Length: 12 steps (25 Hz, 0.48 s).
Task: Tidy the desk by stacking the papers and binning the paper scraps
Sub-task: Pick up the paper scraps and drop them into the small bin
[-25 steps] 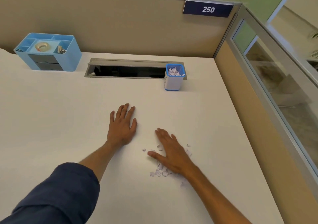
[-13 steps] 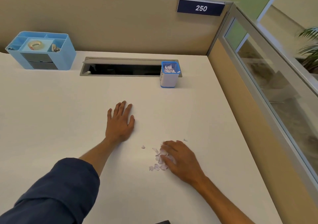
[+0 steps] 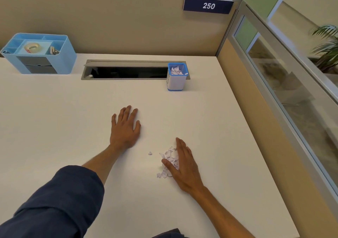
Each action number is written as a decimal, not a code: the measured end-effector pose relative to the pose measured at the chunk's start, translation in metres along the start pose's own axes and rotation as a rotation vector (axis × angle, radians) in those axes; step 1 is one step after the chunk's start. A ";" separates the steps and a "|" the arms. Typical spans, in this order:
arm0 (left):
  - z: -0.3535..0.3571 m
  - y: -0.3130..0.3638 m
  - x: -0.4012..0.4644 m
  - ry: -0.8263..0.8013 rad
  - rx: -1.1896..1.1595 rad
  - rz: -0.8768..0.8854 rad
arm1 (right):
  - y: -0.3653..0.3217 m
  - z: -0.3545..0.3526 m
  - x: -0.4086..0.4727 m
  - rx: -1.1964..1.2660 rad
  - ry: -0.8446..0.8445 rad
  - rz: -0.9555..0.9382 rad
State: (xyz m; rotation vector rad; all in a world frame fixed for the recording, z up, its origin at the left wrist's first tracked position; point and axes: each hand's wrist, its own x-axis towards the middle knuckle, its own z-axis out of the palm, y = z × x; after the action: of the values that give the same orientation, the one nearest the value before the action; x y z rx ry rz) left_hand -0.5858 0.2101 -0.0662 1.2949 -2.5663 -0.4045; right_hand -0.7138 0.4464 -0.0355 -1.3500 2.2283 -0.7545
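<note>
Scraps (image 3: 169, 160) lie against flat right hand (image 3: 184, 166).

White paper scraps (image 3: 169, 160) piled on desk (image 3: 73, 118), more filling blue bin (image 3: 177, 76)

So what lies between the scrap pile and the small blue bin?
Only bare desk lies between the scrap pile and the bin, in the head view.
</note>
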 end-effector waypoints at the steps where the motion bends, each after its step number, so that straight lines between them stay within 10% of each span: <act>1: 0.000 0.000 0.000 -0.001 0.001 0.000 | 0.001 0.000 -0.002 0.002 0.034 -0.004; 12: 0.000 0.000 0.001 -0.001 0.020 0.006 | -0.014 0.028 0.013 -0.159 0.078 -0.112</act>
State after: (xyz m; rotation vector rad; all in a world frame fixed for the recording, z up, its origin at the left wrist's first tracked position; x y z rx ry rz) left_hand -0.5859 0.2094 -0.0664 1.2945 -2.5811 -0.3792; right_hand -0.6936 0.4227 -0.0487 -1.5569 2.3313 -0.6916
